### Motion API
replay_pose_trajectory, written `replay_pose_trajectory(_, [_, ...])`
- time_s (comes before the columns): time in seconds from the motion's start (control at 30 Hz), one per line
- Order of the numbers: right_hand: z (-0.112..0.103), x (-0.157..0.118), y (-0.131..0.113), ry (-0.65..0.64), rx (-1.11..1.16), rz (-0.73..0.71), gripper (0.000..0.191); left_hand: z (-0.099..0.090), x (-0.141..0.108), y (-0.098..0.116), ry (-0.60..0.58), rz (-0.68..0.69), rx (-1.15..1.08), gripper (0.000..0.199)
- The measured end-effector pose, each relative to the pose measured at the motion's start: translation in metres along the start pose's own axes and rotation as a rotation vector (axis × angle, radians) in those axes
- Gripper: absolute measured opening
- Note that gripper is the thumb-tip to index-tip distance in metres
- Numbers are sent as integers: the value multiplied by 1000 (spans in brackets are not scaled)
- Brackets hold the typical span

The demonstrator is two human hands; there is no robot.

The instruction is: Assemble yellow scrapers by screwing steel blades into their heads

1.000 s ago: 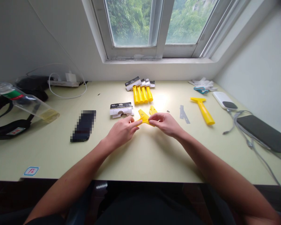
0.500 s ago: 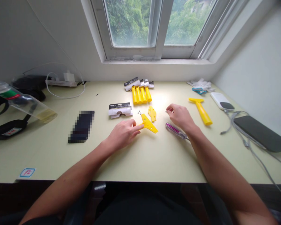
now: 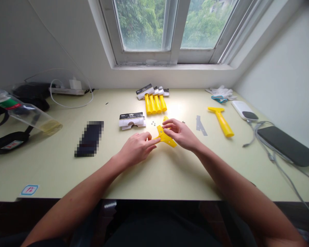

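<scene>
Yellow plastic T-shaped scraper head [image 3: 166, 137] is seen mid-desk over pale green desktop [image 3: 170, 178], clamped from above by R hand [image 3: 179, 134]. Its left tip is met by L hand [image 3: 137, 148] fingertips, grip not determinable. Tiny silver screws [image 3: 152, 123] are seen just behind, beside white-and-black card pkg [image 3: 132, 120].

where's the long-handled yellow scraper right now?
In the head view, the long-handled yellow scraper lies on the desk, right of the right hand and its yellow plastic piece, between a grey metal strip and a white device.
</scene>
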State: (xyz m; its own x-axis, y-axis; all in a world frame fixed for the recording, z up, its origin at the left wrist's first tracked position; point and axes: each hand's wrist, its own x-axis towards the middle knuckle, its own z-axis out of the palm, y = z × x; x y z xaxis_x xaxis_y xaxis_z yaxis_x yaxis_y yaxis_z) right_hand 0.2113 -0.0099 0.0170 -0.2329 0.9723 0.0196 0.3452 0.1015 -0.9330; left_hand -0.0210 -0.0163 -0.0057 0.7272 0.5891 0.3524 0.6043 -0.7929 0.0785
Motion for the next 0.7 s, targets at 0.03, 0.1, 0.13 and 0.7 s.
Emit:
replay_pose_trajectory(0.03, [2,0,1,-13,25,18,30,0,0,0,6,4,3,30])
replay_pose_trajectory(0.1, [4,0,4,-53,80,52,34,-1,0,2,13,14,3,31])
replay_pose_trajectory(0.13, [4,0,5,-78,105,62,35,-2,1,2,10,19,4,31])
replay_pose_trajectory(0.7, [11,-2,0,28,-47,-59,24,-9,1,2,-74,-8,-54,32])
